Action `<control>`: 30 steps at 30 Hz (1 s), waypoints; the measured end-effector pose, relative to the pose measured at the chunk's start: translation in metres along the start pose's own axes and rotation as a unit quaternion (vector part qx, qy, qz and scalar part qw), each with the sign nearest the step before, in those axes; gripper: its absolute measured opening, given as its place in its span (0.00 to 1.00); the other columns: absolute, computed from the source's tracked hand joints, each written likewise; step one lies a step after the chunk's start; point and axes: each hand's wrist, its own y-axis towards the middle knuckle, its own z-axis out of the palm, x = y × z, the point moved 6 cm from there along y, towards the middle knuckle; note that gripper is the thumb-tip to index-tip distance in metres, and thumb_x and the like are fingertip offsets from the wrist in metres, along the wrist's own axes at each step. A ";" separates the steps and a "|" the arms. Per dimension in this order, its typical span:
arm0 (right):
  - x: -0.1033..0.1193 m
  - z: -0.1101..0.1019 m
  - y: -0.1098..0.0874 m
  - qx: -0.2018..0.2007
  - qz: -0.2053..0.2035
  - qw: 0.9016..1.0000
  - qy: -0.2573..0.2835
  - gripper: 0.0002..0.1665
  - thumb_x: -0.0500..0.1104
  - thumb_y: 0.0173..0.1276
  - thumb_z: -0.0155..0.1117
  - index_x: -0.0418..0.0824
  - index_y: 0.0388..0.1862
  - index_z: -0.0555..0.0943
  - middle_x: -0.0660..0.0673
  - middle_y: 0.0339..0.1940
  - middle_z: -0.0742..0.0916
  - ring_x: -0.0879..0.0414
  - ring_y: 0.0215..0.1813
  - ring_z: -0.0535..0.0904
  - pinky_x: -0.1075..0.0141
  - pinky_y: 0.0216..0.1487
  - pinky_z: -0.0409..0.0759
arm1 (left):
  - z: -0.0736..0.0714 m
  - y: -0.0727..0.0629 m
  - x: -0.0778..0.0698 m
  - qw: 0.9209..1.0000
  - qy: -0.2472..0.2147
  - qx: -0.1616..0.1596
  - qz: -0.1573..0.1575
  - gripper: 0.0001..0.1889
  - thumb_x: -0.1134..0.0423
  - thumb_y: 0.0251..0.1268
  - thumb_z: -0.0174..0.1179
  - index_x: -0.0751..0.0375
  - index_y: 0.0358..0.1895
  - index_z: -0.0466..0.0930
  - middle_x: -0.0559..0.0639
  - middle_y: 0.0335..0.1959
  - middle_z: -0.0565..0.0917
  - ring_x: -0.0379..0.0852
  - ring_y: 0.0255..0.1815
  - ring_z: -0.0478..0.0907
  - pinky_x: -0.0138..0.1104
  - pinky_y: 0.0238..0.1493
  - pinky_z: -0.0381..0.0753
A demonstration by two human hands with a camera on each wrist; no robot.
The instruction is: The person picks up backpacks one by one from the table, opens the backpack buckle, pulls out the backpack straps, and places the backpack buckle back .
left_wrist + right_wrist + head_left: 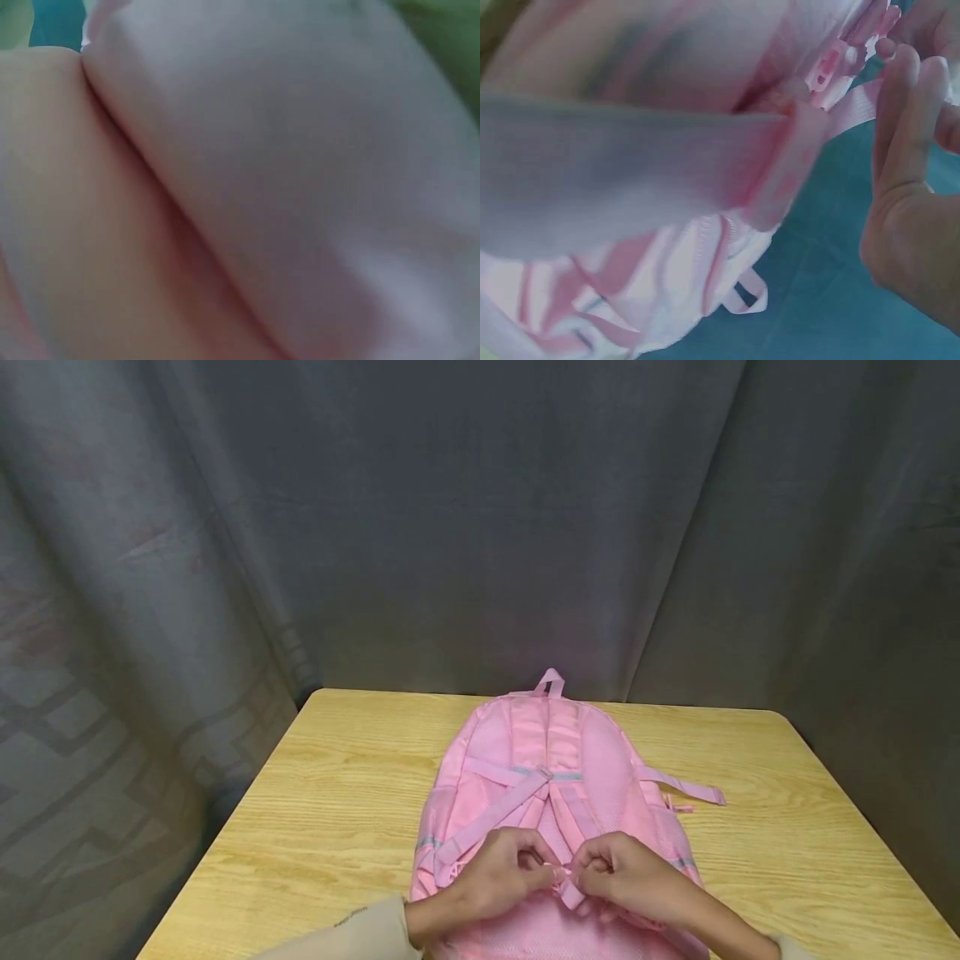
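Observation:
A pink backpack (600, 752) lies on the table with its shoulder straps (530, 731) facing up. Over its lower middle, my left hand (501, 877) and right hand (637, 875) meet, fingertips close together. Both pinch a narrow pink webbing strap (572, 895) between thumb and fingers. Small pink plastic pieces show between the hands, partly covered by fingertips. In the right wrist view a pink plastic buckle (829, 69) hangs by the fingers, and a pink slider (791, 169) sits on a strap closer to the camera. The left wrist view is filled by blurred pale surfaces.
The wooden table (345, 777) extends to both sides of the bag. A loose strap end (693, 788) sticks out at the bag's right, and the top loop (552, 678) points to the far edge. Grey curtains (480, 527) hang behind and at both sides.

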 end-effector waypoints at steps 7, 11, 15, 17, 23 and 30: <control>0.009 0.001 0.003 -0.024 0.009 0.997 -0.070 0.06 0.34 0.67 0.62 0.35 0.30 0.84 0.46 0.19 0.84 0.58 0.25 0.84 0.68 0.25 0.85 | 0.000 -0.002 -0.005 0.997 0.062 -0.023 0.037 0.03 0.66 0.60 0.68 0.60 0.32 0.84 0.40 0.21 0.83 0.29 0.21 0.77 0.25 0.23 0.80; 0.009 0.002 0.004 -0.033 0.024 0.996 -0.073 0.06 0.33 0.67 0.63 0.36 0.30 0.84 0.43 0.21 0.86 0.52 0.26 0.86 0.66 0.27 0.86 | 0.001 -0.002 -0.008 0.993 0.092 -0.039 0.055 0.04 0.66 0.60 0.69 0.59 0.30 0.84 0.39 0.21 0.83 0.28 0.21 0.75 0.25 0.21 0.79; 0.009 0.003 0.004 -0.042 0.029 0.995 -0.087 0.07 0.31 0.66 0.62 0.36 0.28 0.83 0.43 0.21 0.86 0.50 0.26 0.86 0.67 0.27 0.86 | 0.001 -0.003 -0.010 0.991 0.114 -0.045 0.056 0.04 0.66 0.59 0.70 0.58 0.29 0.84 0.38 0.20 0.82 0.27 0.19 0.74 0.24 0.19 0.78; 0.009 0.003 0.005 -0.047 0.026 0.993 -0.102 0.09 0.30 0.66 0.62 0.37 0.27 0.83 0.45 0.20 0.86 0.52 0.25 0.86 0.68 0.26 0.85 | 0.001 -0.003 -0.009 0.991 0.115 -0.047 0.051 0.05 0.66 0.59 0.70 0.58 0.29 0.83 0.38 0.19 0.82 0.27 0.19 0.74 0.24 0.18 0.77; 0.013 0.004 0.005 -0.081 -0.017 0.984 -0.157 0.13 0.29 0.64 0.62 0.42 0.21 0.81 0.52 0.15 0.85 0.60 0.20 0.83 0.69 0.21 0.82 | -0.002 -0.003 -0.010 0.991 0.112 -0.060 0.052 0.06 0.65 0.58 0.71 0.57 0.27 0.83 0.38 0.19 0.82 0.27 0.19 0.75 0.25 0.19 0.78; 0.020 0.004 0.004 -0.122 -0.062 0.969 -0.206 0.15 0.29 0.59 0.61 0.46 0.18 0.79 0.59 0.12 0.82 0.67 0.18 0.81 0.71 0.17 0.77 | -0.004 0.000 -0.007 0.995 0.060 -0.063 0.042 0.05 0.67 0.58 0.69 0.59 0.27 0.83 0.42 0.19 0.82 0.30 0.19 0.76 0.26 0.20 0.79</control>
